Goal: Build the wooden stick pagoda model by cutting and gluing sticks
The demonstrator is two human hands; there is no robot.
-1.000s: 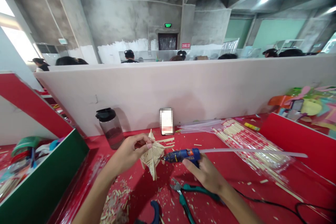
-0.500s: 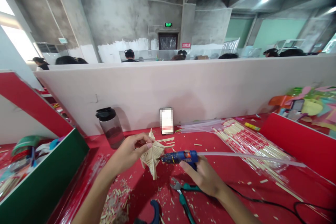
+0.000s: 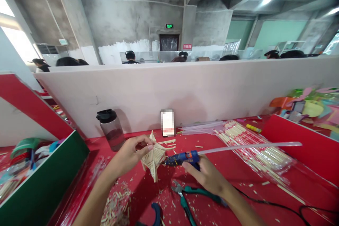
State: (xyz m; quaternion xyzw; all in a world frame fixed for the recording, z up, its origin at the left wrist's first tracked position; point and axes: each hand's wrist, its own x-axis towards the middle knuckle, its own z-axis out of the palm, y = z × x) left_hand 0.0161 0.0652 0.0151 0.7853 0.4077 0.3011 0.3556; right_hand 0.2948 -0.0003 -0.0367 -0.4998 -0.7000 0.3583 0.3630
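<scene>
My left hand pinches the upper left part of a small pointed model made of thin wooden sticks. Its fingers are closed on the sticks. In my right hand is a blue hot glue gun, its nozzle pointing left at the model's right side. A long clear glue stick juts from the gun's back end to the right. Green-handled cutting pliers lie with jaws open on the red table below the gun.
Cut stick scraps litter the red table. A dark water bottle and a phone stand by the white partition. Bundled sticks in plastic lie right. A black cable runs along the right. A green divider stands left.
The glue gun's nozzle has drawn slightly right, away from the model's middle, and the glue stick's far end has swung up. My left hand and the model have hardly moved.
</scene>
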